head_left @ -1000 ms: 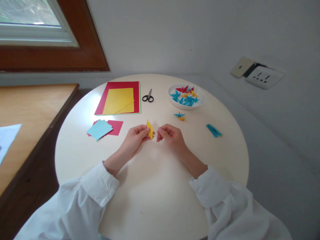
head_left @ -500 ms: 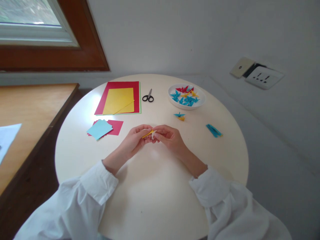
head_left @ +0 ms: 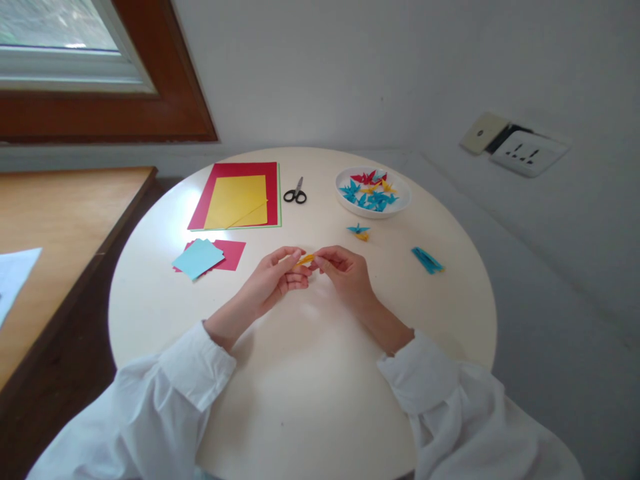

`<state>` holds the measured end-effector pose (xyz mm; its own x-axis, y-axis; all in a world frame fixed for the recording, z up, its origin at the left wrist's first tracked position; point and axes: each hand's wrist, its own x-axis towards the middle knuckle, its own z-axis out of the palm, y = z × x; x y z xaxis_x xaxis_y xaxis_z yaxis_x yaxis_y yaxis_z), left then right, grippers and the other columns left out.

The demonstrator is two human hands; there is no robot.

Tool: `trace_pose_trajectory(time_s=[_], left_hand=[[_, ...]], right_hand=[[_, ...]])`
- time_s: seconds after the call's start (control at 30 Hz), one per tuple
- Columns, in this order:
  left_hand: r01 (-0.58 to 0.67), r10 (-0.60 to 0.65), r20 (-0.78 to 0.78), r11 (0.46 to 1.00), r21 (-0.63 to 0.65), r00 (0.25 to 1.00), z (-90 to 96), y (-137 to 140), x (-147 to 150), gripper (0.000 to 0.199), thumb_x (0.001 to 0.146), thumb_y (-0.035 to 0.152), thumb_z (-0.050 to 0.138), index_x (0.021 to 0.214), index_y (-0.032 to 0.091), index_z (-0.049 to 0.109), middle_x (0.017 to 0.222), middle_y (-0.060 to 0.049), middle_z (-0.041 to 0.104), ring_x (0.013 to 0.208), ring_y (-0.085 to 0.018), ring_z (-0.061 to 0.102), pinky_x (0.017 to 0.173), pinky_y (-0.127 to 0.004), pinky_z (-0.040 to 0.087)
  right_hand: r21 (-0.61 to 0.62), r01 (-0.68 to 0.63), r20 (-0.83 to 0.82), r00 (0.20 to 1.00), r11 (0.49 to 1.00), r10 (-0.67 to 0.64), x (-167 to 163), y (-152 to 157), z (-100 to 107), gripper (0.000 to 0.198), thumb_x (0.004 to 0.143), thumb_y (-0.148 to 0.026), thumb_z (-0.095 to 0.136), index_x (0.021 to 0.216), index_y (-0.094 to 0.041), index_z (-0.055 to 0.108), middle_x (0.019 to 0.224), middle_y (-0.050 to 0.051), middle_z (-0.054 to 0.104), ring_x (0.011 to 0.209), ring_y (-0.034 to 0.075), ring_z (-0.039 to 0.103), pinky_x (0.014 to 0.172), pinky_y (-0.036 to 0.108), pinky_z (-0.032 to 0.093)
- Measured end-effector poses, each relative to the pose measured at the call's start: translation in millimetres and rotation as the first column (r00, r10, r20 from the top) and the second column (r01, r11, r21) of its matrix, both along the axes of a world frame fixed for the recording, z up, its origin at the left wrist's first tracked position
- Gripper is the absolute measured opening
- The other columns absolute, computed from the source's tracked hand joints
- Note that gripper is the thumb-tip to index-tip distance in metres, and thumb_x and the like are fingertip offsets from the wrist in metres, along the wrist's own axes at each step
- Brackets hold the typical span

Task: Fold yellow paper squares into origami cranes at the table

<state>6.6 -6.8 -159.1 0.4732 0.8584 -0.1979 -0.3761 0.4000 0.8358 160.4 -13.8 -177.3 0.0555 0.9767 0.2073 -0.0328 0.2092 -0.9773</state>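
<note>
A round cream table (head_left: 310, 400) is set against grey walls (head_left: 350, 67). A wood-framed window (head_left: 75, 60) is seen upper left, a wooden desk (head_left: 60, 220) below it, and sockets (head_left: 527, 152) on the right wall.

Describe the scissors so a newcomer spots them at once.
On the round cream table, look to the far edge, between the red and yellow paper sheets and the white dish of folded paper figures. The scissors lie there, small, black-handled: the only tool and only black thing there.
</note>
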Motion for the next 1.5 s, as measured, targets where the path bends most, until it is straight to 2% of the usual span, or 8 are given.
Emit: trace_pose_trajectory(time_s=[0.1,0.27,0.47,0.57,0.67,1.07,1.3,1.5], left_hand=[[-0.008,0.008,0.011,1.0,-0.015,1.0,-1.5,0.0,-0.2,0.021,0.076,0.03,0.067,0.088,0.015,0.06,0.077,-0.004,0.067,0.065,-0.01,0.064,0.069,-0.025,0.051],[-0.091,0.091,0.031,0.996,-0.002,0.995,-3.9,0.8,0.3,0.02,0.072,0.025,0.071,0.085,0.014,0.06,0.081,-0.004,0.069,0.075,-0.012,0.067,0.078,-0.027,0.051],[-0.148,0.157,-0.065,0.98,0.133,0.985,0.7,-2.0,2.1,0.022,0.069,0.026,0.073,0.086,0.014,0.063,0.075,-0.003,0.07,0.072,-0.013,0.066,0.083,-0.032,0.05],[-0.17,0.198,-0.145,0.967,0.189,0.969,0.1,-2.8,3.2,0.034,0.065,0.025,0.076,0.096,0.014,0.066,0.079,-0.004,0.071,0.076,-0.015,0.066,0.085,-0.034,0.049],[-0.179,0.232,-0.223,0.956,0.234,0.947,-2.3,-2.5,3.7,0.041,0.062,0.027,0.077,0.1,0.015,0.067,0.086,-0.006,0.072,0.08,-0.016,0.066,0.084,-0.034,0.049],[-0.189,0.314,-0.272,0.896,0.401,0.91,-0.5,-3.2,4.9,0.021,0.067,0.027,0.072,0.085,0.016,0.071,0.084,-0.005,0.072,0.079,-0.017,0.066,0.077,-0.031,0.051],[-0.185,0.355,-0.312,0.866,0.465,0.881,-0.1,-4.7,6.6,0.015,0.068,0.026,0.072,0.078,0.015,0.07,0.077,-0.004,0.071,0.073,-0.016,0.065,0.071,-0.028,0.052],[-0.191,0.376,-0.32,0.853,0.486,0.87,1.3,-5.3,7.4,0.011,0.069,0.025,0.069,0.072,0.014,0.069,0.072,-0.004,0.07,0.07,-0.016,0.065,0.069,-0.027,0.051]], right_hand=[[0.028,0.035,0.013,0.999,0.999,-0.036,0.4,0.1,-0.5,0.008,0.069,-0.028,0.067,0.071,-0.02,0.065,0.071,0.001,0.068,0.067,0.014,0.063,0.067,0.03,0.052],[0.049,0.033,0.028,0.999,0.998,-0.035,-0.8,-2.5,-0.7,0.006,0.069,-0.026,0.068,0.072,-0.021,0.067,0.077,0.002,0.07,0.074,0.016,0.065,0.073,0.031,0.054],[0.084,0.038,0.036,0.999,0.996,-0.041,-2.2,-4.3,0.2,0.006,0.071,-0.026,0.066,0.073,-0.021,0.067,0.081,0.002,0.071,0.077,0.016,0.065,0.074,0.031,0.054],[0.108,0.024,0.053,0.998,0.994,-0.03,-1.6,-5.2,0.5,0.005,0.073,-0.026,0.065,0.075,-0.022,0.068,0.082,0.002,0.07,0.079,0.016,0.065,0.075,0.031,0.053],[0.13,0.013,0.079,0.997,0.991,-0.024,-0.9,-5.5,-0.1,0.005,0.075,-0.024,0.064,0.076,-0.022,0.068,0.083,0.002,0.07,0.079,0.016,0.065,0.074,0.03,0.053],[0.177,0.005,0.067,0.998,0.984,-0.017,-1.0,-3.1,-3.1,0.005,0.073,-0.019,0.063,0.075,-0.021,0.068,0.079,0.001,0.07,0.075,0.013,0.064,0.071,0.026,0.053],[0.154,0.018,0.091,0.995,0.988,-0.033,-1.9,-3.2,-1.5,0.003,0.073,-0.019,0.063,0.072,-0.019,0.066,0.075,0.001,0.068,0.073,0.013,0.063,0.069,0.026,0.052],[0.089,0.035,0.004,0.999,0.995,-0.036,-4.9,-2.7,-1.9,0.003,0.07,-0.021,0.064,0.071,-0.019,0.066,0.071,0.0,0.068,0.066,0.012,0.063,0.065,0.026,0.053]])
